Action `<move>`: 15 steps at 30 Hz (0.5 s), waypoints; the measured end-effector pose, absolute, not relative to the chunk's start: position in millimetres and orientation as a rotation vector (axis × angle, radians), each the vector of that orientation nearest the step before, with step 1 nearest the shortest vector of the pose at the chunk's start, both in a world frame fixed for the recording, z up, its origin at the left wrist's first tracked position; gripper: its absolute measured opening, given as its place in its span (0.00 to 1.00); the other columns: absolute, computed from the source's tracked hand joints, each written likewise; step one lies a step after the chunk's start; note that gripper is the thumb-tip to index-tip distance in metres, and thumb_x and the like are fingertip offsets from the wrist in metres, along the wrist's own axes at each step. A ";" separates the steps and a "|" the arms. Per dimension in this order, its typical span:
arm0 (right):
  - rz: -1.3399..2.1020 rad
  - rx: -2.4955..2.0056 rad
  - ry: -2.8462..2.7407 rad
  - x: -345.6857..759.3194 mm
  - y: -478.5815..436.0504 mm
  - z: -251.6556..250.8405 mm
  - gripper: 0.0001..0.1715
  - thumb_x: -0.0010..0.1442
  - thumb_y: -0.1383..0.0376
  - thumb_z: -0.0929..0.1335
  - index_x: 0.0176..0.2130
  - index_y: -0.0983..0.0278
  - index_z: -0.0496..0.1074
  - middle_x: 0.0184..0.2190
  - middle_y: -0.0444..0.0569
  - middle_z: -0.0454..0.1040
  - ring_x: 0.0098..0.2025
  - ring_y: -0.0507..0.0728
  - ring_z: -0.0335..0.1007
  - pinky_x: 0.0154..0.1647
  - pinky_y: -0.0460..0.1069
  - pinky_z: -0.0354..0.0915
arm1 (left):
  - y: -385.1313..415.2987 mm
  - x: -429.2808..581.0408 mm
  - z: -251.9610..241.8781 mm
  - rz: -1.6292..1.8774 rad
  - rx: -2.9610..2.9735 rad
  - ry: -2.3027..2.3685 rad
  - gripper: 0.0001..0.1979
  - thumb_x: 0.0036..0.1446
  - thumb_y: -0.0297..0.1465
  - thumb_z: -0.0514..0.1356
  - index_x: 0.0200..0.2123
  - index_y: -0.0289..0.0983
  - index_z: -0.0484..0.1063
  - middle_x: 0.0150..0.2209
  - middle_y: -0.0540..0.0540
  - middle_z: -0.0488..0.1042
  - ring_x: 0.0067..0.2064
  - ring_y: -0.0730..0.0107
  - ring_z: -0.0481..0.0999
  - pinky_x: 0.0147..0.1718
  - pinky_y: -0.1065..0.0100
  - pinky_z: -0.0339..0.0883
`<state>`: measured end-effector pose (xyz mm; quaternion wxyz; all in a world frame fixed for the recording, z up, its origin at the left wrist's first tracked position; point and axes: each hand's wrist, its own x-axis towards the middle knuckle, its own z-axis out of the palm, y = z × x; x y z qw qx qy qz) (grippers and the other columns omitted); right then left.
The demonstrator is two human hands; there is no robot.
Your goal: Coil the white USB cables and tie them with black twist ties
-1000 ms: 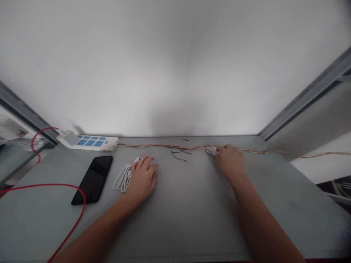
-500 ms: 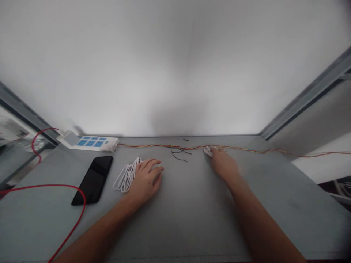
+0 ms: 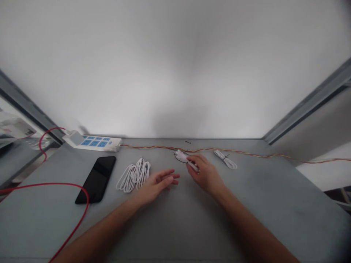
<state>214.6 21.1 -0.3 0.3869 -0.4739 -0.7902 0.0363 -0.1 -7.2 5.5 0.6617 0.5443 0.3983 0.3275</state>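
My right hand (image 3: 205, 173) is closed on a bundled white cable (image 3: 181, 156), which juts out past the fingertips toward the back left. Thin black ties (image 3: 179, 160) show around and behind that bundle. My left hand (image 3: 160, 183) is held over the table with its fingers apart and nothing in them. Just left of it lie loosely coiled white cables (image 3: 135, 176). To the right of my right hand, another white cable bundle (image 3: 225, 159) lies on the table, bound round its middle with a black tie.
A white power strip (image 3: 100, 143) with blue sockets and a plugged-in adapter stands at the back left. Its twisted red-yellow wire (image 3: 257, 155) runs along the back. A black phone (image 3: 95, 179) lies at left, crossed by a red cable (image 3: 85, 197). One small black tie (image 3: 188, 142) lies near the wall.
My right hand has moved left and nearer, now with a white cable bundle in it; the tied bundle at right has come into view. My left hand has shifted right, off the coiled cables.
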 end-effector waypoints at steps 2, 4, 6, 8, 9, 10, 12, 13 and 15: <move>0.162 -1.031 -2.124 202.5 15.2 -5.8 0.12 0.61 0.69 0.63 0.45 0.62 0.70 0.41 0.54 0.75 0.43 0.58 0.73 0.44 0.53 0.70 | -6.7 2.1 4.3 0.767 1.120 0.827 0.25 0.56 0.41 0.61 0.55 0.36 0.68 0.55 0.35 0.71 0.52 0.56 0.73 0.39 0.66 0.65; 0.228 -0.926 -2.204 196.3 10.7 -8.2 0.14 0.61 0.67 0.65 0.48 0.62 0.69 0.44 0.55 0.74 0.45 0.58 0.72 0.46 0.53 0.70 | -6.9 3.8 2.6 0.793 1.070 0.803 0.24 0.56 0.41 0.61 0.55 0.37 0.68 0.56 0.37 0.71 0.53 0.57 0.73 0.36 0.69 0.64; 0.280 -0.877 -2.228 195.2 8.1 -7.3 0.18 0.60 0.64 0.66 0.51 0.63 0.67 0.46 0.57 0.73 0.47 0.60 0.71 0.47 0.54 0.70 | -7.3 5.3 1.1 0.818 1.041 0.824 0.24 0.56 0.40 0.61 0.54 0.37 0.69 0.55 0.38 0.72 0.51 0.59 0.74 0.34 0.71 0.63; 0.312 -0.867 -2.214 196.4 6.9 -5.5 0.19 0.61 0.65 0.66 0.52 0.63 0.65 0.46 0.57 0.74 0.47 0.59 0.72 0.46 0.55 0.71 | -7.3 6.4 -0.3 0.850 1.013 0.866 0.24 0.56 0.41 0.62 0.53 0.37 0.70 0.53 0.39 0.73 0.47 0.60 0.76 0.31 0.73 0.61; 0.321 -0.868 -2.209 197.0 6.7 -5.1 0.18 0.62 0.66 0.64 0.52 0.62 0.65 0.45 0.56 0.74 0.46 0.59 0.72 0.45 0.54 0.71 | -7.1 6.7 -0.9 0.862 1.007 0.887 0.24 0.55 0.41 0.62 0.53 0.36 0.70 0.51 0.39 0.74 0.46 0.61 0.76 0.30 0.73 0.60; 0.321 -0.867 -2.205 197.3 6.8 -5.1 0.17 0.62 0.66 0.64 0.52 0.61 0.65 0.44 0.55 0.75 0.44 0.58 0.73 0.44 0.54 0.71 | -6.8 6.9 -1.4 0.866 1.006 0.906 0.24 0.55 0.41 0.62 0.52 0.35 0.70 0.49 0.39 0.76 0.44 0.61 0.77 0.29 0.74 0.60; 0.314 -0.859 -2.198 196.7 7.1 -6.5 0.15 0.63 0.67 0.63 0.50 0.61 0.67 0.42 0.53 0.76 0.42 0.57 0.74 0.42 0.53 0.72 | -6.2 6.9 -2.2 0.855 1.011 0.937 0.24 0.53 0.41 0.63 0.51 0.34 0.71 0.44 0.39 0.78 0.41 0.62 0.78 0.26 0.74 0.58; 0.313 -0.847 -2.192 196.0 7.3 -7.6 0.14 0.63 0.67 0.64 0.49 0.61 0.68 0.41 0.53 0.76 0.41 0.57 0.74 0.42 0.52 0.72 | -6.1 6.7 -2.3 0.847 1.016 0.948 0.24 0.52 0.40 0.64 0.50 0.34 0.72 0.42 0.39 0.79 0.41 0.62 0.78 0.26 0.74 0.57; 0.311 -0.833 -2.165 194.7 7.8 -9.3 0.11 0.63 0.66 0.64 0.46 0.61 0.69 0.40 0.53 0.76 0.40 0.56 0.74 0.41 0.51 0.72 | -6.0 6.5 -2.3 0.841 1.026 0.965 0.24 0.50 0.38 0.67 0.48 0.34 0.73 0.41 0.40 0.80 0.40 0.63 0.78 0.26 0.75 0.57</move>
